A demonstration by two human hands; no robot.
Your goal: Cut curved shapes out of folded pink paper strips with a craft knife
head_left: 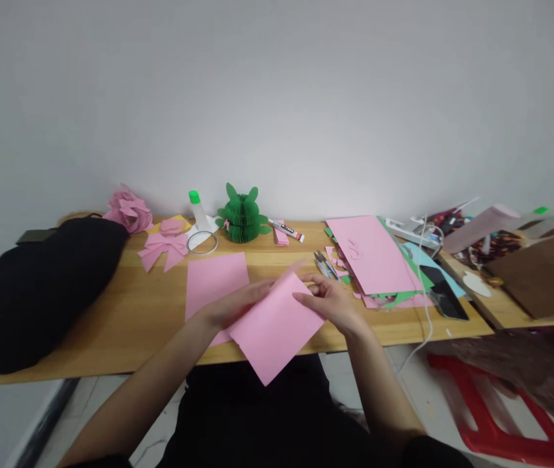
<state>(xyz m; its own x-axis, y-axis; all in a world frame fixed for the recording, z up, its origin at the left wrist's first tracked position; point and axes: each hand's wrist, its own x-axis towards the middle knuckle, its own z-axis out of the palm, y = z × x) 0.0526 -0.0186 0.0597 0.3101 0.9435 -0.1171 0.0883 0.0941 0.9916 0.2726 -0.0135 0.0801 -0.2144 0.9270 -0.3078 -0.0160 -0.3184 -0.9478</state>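
Note:
A sheet of pink paper (277,328) is tilted over the front edge of the table, with its upper edge bent. My right hand (329,300) is closed on its right side, thumb on the face and fingers at the top edge. On the left, my left hand (240,304) holds the same sheet, its fingertips partly hidden behind the paper. Beneath my left hand a second pink sheet (216,279) lies flat on the table. Just beyond my right hand are small snips (326,265) with blue on the handles.
A green honeycomb paper figure (242,218), a glue bottle (197,211), a ring (202,242), pink paper bows (164,246) and a glue tube (289,231) stand or lie along the back. Right: stacked paper (374,253), a phone (445,296), a white cable (428,318). Left: a black bag (57,286).

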